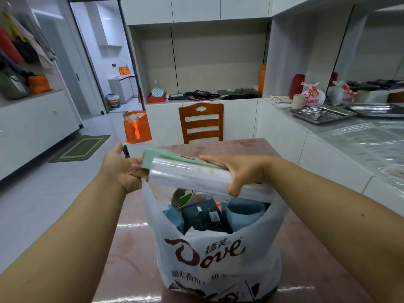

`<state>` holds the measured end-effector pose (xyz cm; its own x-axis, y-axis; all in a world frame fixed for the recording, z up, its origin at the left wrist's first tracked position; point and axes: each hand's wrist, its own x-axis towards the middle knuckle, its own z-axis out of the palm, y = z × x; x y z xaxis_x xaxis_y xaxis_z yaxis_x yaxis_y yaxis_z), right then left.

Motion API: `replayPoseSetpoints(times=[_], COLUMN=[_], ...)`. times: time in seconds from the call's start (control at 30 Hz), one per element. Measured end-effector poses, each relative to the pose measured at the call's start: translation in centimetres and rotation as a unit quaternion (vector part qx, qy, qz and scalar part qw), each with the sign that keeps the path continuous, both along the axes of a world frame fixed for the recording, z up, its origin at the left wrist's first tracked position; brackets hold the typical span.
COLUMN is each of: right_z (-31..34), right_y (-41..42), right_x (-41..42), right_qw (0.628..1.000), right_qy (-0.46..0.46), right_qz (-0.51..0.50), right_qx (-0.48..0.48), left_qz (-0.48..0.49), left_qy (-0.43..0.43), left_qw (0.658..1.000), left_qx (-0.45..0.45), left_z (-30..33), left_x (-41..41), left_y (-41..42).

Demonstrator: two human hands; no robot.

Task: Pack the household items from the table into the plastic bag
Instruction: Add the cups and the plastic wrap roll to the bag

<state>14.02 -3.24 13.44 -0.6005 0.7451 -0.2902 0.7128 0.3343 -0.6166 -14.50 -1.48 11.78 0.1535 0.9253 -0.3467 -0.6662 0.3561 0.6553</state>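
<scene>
A white plastic bag (218, 256) with brown "Dove" lettering stands open on the pinkish table (131, 248). Inside it lie a dark teal box (204, 217), blue cloth (244, 209) and a green-and-white cup (182, 199). Just above the bag's mouth, a cling-film roll in a pale green dispenser (185, 170) lies level. My right hand (238, 171) grips its right end, fingers over the top and thumb underneath. My left hand (122, 169) holds the bag's left handle and touches the dispenser's left end.
A wooden chair (201, 122) stands at the table's far side. An orange bag (136, 127) sits on the floor to its left. The counter on the right carries steel trays (321, 113) and plastic bags (311, 95). A green mat (80, 147) lies on the floor.
</scene>
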Motion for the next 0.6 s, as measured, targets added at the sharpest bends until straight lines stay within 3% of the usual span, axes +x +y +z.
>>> replayPoseSetpoints(times=[0.27, 0.5, 0.57, 0.6], right_z=[-1.1, -0.9, 0.0, 0.5], right_y=[0.0, -1.5, -2.6, -3.1], right_x=[0.4, -1.3, -0.3, 0.6], right_qw=[0.986, 0.971, 0.968, 0.947], right_qy=[-0.162, -0.208, -0.153, -0.123], right_qz=[-0.025, -0.009, -0.092, -0.181], right_qx=[0.022, 0.116, 0.176, 0.234], left_qz=[-0.029, -0.09, -0.08, -0.076], left_qy=[0.111, 0.23, 0.242, 0.248], left_qw=[0.993, 0.969, 0.967, 0.966], left_qx=[-0.013, 0.024, 0.021, 0.018], left_z=[1.4, 2.8, 2.8, 2.7], left_x=[0.7, 4.0, 3.9, 3.8], left_y=[-0.1, -0.4, -0.6, -0.8])
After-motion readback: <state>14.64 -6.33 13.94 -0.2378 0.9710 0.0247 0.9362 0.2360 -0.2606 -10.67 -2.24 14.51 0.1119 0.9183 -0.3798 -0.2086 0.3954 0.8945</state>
